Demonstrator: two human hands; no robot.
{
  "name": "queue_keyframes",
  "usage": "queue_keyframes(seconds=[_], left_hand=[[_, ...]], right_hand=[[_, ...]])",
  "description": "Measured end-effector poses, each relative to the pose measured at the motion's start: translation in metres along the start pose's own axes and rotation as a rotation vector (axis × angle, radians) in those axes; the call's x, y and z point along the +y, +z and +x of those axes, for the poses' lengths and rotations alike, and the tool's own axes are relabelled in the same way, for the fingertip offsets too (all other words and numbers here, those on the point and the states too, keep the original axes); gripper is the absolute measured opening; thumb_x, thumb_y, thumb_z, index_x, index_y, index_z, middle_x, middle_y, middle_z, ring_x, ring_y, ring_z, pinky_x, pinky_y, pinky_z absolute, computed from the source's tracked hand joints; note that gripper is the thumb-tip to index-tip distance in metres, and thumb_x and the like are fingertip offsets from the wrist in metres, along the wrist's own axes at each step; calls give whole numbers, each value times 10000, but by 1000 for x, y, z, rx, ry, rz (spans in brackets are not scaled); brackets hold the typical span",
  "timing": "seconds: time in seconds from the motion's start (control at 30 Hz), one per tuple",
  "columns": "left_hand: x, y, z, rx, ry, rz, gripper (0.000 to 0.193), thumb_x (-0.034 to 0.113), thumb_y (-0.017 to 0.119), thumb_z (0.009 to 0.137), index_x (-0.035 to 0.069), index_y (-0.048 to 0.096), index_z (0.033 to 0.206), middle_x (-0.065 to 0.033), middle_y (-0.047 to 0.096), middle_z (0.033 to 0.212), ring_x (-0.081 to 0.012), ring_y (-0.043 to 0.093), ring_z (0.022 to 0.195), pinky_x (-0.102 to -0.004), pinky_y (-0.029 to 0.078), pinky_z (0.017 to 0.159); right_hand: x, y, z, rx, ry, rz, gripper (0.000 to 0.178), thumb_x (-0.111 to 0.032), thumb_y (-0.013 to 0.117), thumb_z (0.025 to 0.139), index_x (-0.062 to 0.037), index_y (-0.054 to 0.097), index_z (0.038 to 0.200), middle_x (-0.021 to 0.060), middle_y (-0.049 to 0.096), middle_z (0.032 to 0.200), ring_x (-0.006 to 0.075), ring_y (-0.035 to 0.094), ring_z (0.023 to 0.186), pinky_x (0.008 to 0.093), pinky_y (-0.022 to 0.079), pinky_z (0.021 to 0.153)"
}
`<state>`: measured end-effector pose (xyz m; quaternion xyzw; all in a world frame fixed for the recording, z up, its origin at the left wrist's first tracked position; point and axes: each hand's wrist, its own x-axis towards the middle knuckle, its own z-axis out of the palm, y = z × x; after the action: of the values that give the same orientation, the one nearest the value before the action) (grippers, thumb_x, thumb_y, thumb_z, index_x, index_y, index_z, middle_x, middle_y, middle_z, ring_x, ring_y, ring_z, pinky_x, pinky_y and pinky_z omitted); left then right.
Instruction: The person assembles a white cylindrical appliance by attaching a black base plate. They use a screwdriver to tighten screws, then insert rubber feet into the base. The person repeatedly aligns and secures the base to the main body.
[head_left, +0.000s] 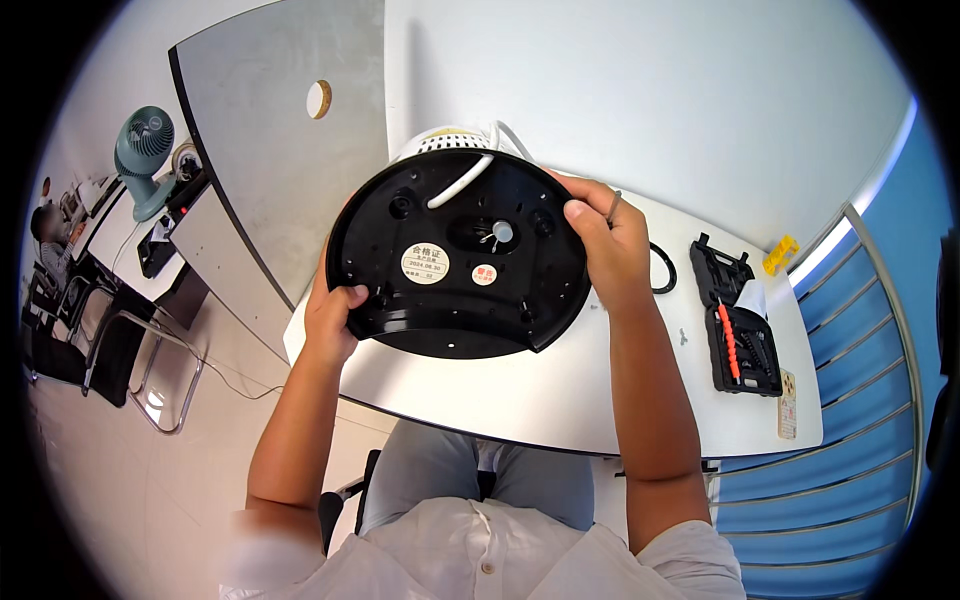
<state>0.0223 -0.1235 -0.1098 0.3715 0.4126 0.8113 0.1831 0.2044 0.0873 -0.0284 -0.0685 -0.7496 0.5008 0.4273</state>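
Both my hands hold up a broad black appliance base (400, 310), its underside facing me. It is rounded, with a concave cutout along the near edge. My left hand (335, 315) grips the near left rim, thumb on the underside. My right hand (608, 240) grips the far right rim with its thumb over the edge; a small greyish piece shows by its fingers, too unclear to name. Two round stickers and a recess with a silvery cylinder (502, 232) are on the base. A white cord (462, 184) comes out of it. Behind the base shows a white slotted housing (450, 142), mostly hidden.
On the white table (480, 400), to the right, lie an open black tool case (745, 345) with an orange-red flexible shaft (729, 342), a remote control (787, 405), a yellow piece (780, 256), small screws (683, 337) and a black loop (664, 268). A grey partition (270, 130) stands left.
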Motion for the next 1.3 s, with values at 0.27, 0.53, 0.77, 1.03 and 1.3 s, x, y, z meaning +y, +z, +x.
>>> queue_keyframes(seconds=[0.27, 0.53, 0.77, 1.03, 1.3], left_hand=[[15, 18, 3, -23, -80, 65, 829, 107, 451, 629, -3, 299, 1437, -154, 410, 1401, -253, 384, 1301, -327, 266, 1095], [27, 43, 35, -253, 38, 363, 806, 43, 422, 641, 1, 324, 1440, -164, 370, 1456, -261, 315, 1371, -327, 197, 1129], [53, 73, 58, -455, -19, 643, 703, -19, 442, 703, 6, 397, 1405, -152, 383, 1457, -255, 340, 1362, -329, 218, 1122], [53, 76, 69, -543, -49, 695, 706, -21, 443, 676, 15, 441, 1381, -147, 447, 1402, -269, 389, 1328, -339, 235, 1118], [50, 79, 66, -551, -36, 739, 707, 9, 446, 664, 23, 462, 1370, -146, 461, 1391, -277, 388, 1328, -352, 223, 1124]], right_hand=[[3, -1, -7, 8, -12, -20, 363, -260, 558, 924, -20, 631, 1186, 79, 673, 1023, 124, 607, 900, 249, 456, 833], [43, -23, -18, 130, 32, 101, 358, -237, 539, 949, 12, 598, 1200, 85, 654, 1083, 130, 588, 987, 258, 445, 889], [96, -12, -58, 217, 190, 468, 346, -167, 511, 956, 17, 501, 1249, 63, 594, 1114, 111, 543, 995, 258, 429, 903], [103, -9, -69, 162, 203, 403, 386, -17, 433, 870, 27, 444, 1253, 90, 554, 1130, 120, 524, 1022, 277, 417, 932], [109, -10, -70, 148, 233, 425, 362, -12, 440, 861, 8, 502, 1218, 50, 582, 1071, 103, 523, 979, 251, 410, 900]])
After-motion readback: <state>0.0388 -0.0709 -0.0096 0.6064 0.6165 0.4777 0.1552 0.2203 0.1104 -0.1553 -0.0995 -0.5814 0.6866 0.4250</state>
